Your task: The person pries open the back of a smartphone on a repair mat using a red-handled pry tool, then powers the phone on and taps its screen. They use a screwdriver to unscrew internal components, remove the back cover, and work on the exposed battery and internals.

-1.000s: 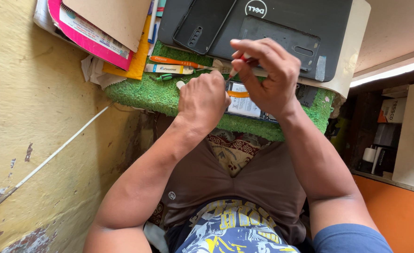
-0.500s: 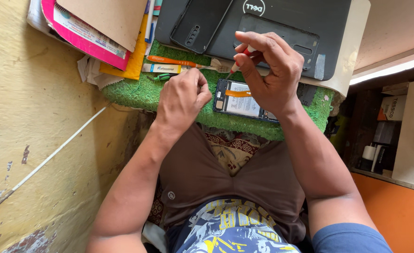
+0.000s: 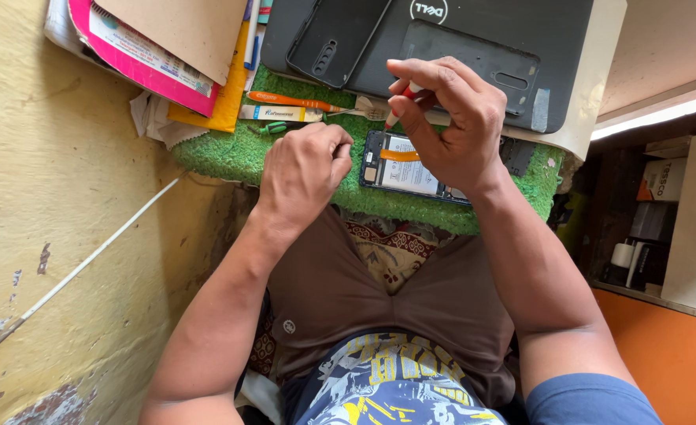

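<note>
Where right hand [image 3: 454, 130] covers: opened phone [image 3: 405, 167], perhaps half-hidden.

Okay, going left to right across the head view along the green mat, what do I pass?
Pink-edged folder → orange-handled tool → left hand → opened phone → right hand holding a red-tipped tool → white roll on the side shelf.

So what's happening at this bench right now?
A seated person is working on an opened phone lying on a green mat, its insides exposed. The right hand holds a red-handled tool tip-down over the phone's top edge. The left hand rests closed at the phone's left edge. A black laptop and a phone back cover lie beyond.
</note>
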Available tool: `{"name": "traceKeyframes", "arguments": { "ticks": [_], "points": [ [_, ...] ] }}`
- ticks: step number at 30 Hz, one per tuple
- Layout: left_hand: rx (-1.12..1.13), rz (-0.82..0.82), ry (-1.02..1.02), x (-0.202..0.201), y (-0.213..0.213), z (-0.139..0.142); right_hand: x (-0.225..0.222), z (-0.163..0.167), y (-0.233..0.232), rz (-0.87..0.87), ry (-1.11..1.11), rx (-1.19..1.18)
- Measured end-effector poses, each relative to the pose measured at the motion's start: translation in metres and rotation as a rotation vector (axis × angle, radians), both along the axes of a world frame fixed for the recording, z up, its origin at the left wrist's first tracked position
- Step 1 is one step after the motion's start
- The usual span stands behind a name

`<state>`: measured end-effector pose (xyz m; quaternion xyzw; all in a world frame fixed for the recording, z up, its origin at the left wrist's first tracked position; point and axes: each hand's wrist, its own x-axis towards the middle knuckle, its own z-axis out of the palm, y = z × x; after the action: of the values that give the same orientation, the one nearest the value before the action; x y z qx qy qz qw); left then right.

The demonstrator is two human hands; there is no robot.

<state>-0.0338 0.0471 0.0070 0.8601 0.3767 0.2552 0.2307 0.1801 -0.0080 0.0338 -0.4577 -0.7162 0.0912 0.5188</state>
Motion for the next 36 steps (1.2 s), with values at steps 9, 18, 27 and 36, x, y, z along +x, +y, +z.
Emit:
{"name": "traceKeyframes", "arguments": {
  "ticks": [9, 18, 27, 36],
  "points": [
    [0.063, -0.008, -0.012, 0.001, -0.005, -0.002, -0.002, 0.004, -0.002, 0.111, -0.013, -0.101],
    [0.026, -0.004, -0.077, -0.007, -0.011, -0.004, -0.005, 0.004, -0.002, 0.108, -0.055, -0.107],
    [-0.078, -0.071, -0.123, -0.009, -0.029, 0.002, -0.004, 0.004, 0.0, 0.092, -0.18, -0.04],
    [-0.107, -0.045, -0.138, -0.005, -0.037, -0.001, -0.001, 0.009, -0.002, 0.315, -0.071, -0.139]
  ]
}}
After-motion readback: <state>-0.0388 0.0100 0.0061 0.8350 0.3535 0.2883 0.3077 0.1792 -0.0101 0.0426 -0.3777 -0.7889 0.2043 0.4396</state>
